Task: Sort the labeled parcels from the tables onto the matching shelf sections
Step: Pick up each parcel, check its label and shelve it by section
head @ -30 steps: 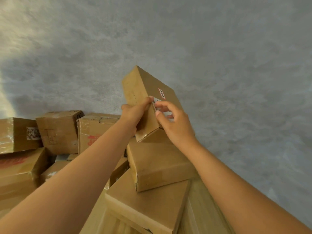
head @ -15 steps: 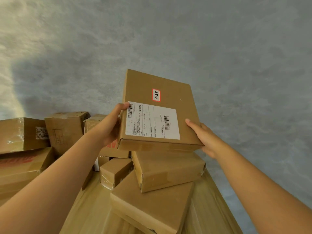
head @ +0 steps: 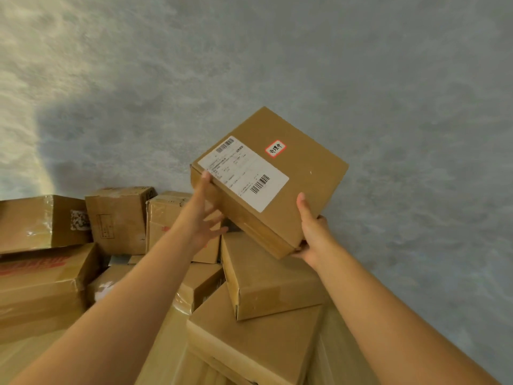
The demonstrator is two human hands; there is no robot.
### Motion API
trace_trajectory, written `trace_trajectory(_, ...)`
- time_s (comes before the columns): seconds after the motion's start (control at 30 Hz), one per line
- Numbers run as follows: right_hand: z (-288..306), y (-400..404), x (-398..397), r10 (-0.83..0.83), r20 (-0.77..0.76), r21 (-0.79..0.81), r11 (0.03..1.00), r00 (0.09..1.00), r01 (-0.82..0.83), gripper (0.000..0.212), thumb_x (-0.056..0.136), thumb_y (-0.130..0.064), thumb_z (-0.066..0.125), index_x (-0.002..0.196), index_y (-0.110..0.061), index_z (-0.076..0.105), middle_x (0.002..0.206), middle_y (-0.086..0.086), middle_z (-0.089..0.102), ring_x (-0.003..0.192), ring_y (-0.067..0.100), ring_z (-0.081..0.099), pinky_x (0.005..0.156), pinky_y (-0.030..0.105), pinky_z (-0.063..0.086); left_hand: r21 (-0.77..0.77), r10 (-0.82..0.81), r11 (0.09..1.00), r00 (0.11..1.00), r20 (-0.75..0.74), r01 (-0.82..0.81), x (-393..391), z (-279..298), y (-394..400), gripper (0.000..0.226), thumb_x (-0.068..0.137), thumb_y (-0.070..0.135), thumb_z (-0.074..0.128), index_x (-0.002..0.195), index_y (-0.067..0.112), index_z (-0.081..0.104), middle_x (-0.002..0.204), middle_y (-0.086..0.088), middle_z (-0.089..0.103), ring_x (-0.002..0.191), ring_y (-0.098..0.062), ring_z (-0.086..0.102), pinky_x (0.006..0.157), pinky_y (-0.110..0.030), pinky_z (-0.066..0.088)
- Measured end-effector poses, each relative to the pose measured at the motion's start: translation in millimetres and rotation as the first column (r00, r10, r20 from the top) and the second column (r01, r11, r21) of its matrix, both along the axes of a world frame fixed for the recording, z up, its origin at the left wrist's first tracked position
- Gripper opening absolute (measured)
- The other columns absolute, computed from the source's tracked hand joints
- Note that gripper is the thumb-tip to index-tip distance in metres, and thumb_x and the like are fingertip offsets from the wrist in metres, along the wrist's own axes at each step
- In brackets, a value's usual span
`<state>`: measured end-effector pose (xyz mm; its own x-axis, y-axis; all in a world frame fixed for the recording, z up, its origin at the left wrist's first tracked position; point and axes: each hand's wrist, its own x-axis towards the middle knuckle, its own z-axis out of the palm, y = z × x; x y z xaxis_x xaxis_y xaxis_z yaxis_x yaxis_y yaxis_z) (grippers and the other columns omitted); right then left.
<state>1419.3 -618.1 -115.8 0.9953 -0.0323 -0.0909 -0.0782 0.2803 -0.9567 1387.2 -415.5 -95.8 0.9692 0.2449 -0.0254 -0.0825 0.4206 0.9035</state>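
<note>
The parcel (head: 273,182), a flat brown carton, sits in mid-frame, lifted clear above the heap and tilted so its broad labelled face turns toward the camera; that angle likely serves to read the white shipping label (head: 243,173) and the small red-bordered sticker (head: 275,148), which should name its shelf section. The sticker's characters are too small to make out.

The right hand (head: 312,232) carries the weight: its grip closes on the lower right corner, thumb on the top face and fingers under the edge. The left hand (head: 204,215) steadies the left edge, thumb tip against the near corner, its other fingers spread loosely beneath, holding nothing firmly.

Just below, two stacked cartons (head: 266,276) rest on the worktop (head: 163,354). More boxes (head: 119,218) crowd the left of the frame against the grey wall (head: 361,65).
</note>
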Motion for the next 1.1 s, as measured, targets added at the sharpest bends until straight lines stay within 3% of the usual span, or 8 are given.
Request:
trace_trajectory(0.1, -8.0, 18.6, -6.6, 0.047, -0.003, 0.058, 0.997, 0.999, -0.046, 0.068, 0.081, -0.056, 0.069, 0.127, -0.017, 0.038, 0.114, 0.01, 0.062, 0.102, 0.03, 0.063, 0.086, 0.059, 0.054, -0.016, -0.021, 1.0, 1.0, -0.009, 0.021, 7.9, -7.6, -22.4, 0.086, 0.067, 0.053, 0.083, 0.138, 0.026, 0.043, 0.126, -0.005, 0.063, 0.111, -0.029, 0.061, 0.074, -0.047, 0.054)
trace_trajectory(0.2, -10.4, 12.5, -3.4, 0.078, 0.029, 0.019, 0.997, 0.997, -0.078, 0.077, 0.079, -0.046, 0.076, 0.136, -0.02, 0.032, 0.128, 0.007, 0.057, 0.113, 0.03, 0.058, 0.094, 0.062, 0.048, -0.026, 0.059, 0.998, 0.998, 0.008, -0.059, 12.9, -8.7, -18.7, 0.08, 0.069, 0.045, 0.085, 0.136, 0.026, 0.047, 0.118, -0.002, 0.069, 0.108, -0.026, 0.063, 0.077, -0.047, 0.054)
trace_trajectory(0.37, -4.1, -34.4, 9.1, -0.197, 0.234, -0.316, 0.91, 0.952, 0.267, 0.099, 0.079, -0.044, 0.078, 0.151, -0.02, 0.013, 0.146, 0.008, 0.043, 0.125, 0.026, 0.051, 0.104, 0.041, 0.043, 0.172, 0.02, 0.985, 0.997, 0.077, -0.033, 3.3, -6.6, 9.8, 0.067, 0.076, 0.048, 0.077, 0.134, 0.028, 0.052, 0.115, -0.001, 0.072, 0.108, -0.028, 0.066, 0.08, -0.045, 0.055)
trace_trajectory(0.47, -0.2, -60.5, 15.1, -0.062, 0.255, -0.481, 0.858, 0.965, 0.182, 0.094, 0.081, -0.055, 0.07, 0.154, -0.025, 0.02, 0.153, 0.007, 0.038, 0.133, 0.024, 0.046, 0.106, 0.037, 0.041, 0.242, -0.04, 0.97, 0.996, 0.082, 0.019, -6.2, 0.1, 15.6, 0.051, 0.085, 0.048, 0.069, 0.13, 0.027, 0.056, 0.109, 0.0, 0.075, 0.099, -0.025, 0.072, 0.071, -0.039, 0.057)
trace_trajectory(0.63, 3.5, -74.9, 15.7, 0.258, 0.152, -0.418, 0.891, 0.954, -0.175, 0.074, 0.079, -0.067, 0.062, 0.138, -0.026, 0.049, 0.122, -0.005, 0.068, 0.108, 0.014, 0.067, 0.095, 0.038, 0.053, 0.322, -0.137, 0.94, 0.989, 0.058, 0.112, -16.4, 5.5, 8.8, 0.035, 0.088, 0.048, 0.06, 0.114, 0.026, 0.063, 0.098, 0.0, 0.078, 0.078, -0.018, 0.076, 0.07, -0.037, 0.055)
trace_trajectory(0.73, 1.8, -76.8, 12.3, 0.239, 0.151, -0.372, 0.913, 0.959, -0.168, 0.082, 0.068, -0.075, 0.066, 0.135, -0.03, 0.05, 0.119, -0.005, 0.069, 0.104, 0.017, 0.069, 0.091, 0.04, 0.056, 0.331, -0.154, 0.934, 0.988, 0.033, 0.135, -17.3, 5.5, 0.8, 0.035, 0.089, 0.048, 0.059, 0.115, 0.025, 0.064, 0.099, -0.001, 0.077, 0.079, -0.018, 0.076, 0.072, -0.037, 0.054)
trace_trajectory(0.9, 0.3, -81.4, 1.7, 0.131, 0.202, -0.301, 0.951, 0.97, -0.066, 0.055, 0.085, -0.061, 0.061, 0.128, -0.028, 0.049, 0.112, -0.005, 0.067, 0.097, 0.015, 0.068, 0.074, 0.032, 0.056, 0.346, -0.086, 0.935, 0.996, 0.023, 0.073, -15.1, 2.8, -18.2, 0.034, 0.091, 0.053, 0.058, 0.11, 0.026, 0.066, 0.089, 0.003, 0.078, 0.072, -0.016, 0.075, 0.061, -0.031, 0.055)
trace_trajectory(1.1, -0.1, -89.2, -30.0, 0.004, 0.235, -0.29, 0.955, 0.972, 0.067, 0.06, 0.086, -0.059, 0.061, 0.132, -0.022, 0.047, 0.11, -0.004, 0.067, 0.093, 0.014, 0.068, 0.067, 0.029, 0.055, 0.366, -0.042, 0.93, 0.999, 0.034, 0.027, -15.2, -4.0, -30.2, 0.06, 0.081, 0.067, 0.064, 0.124, 0.026, 0.062, 0.102, -0.001, 0.077, 0.094, -0.026, 0.073, 0.079, -0.042, 0.058)
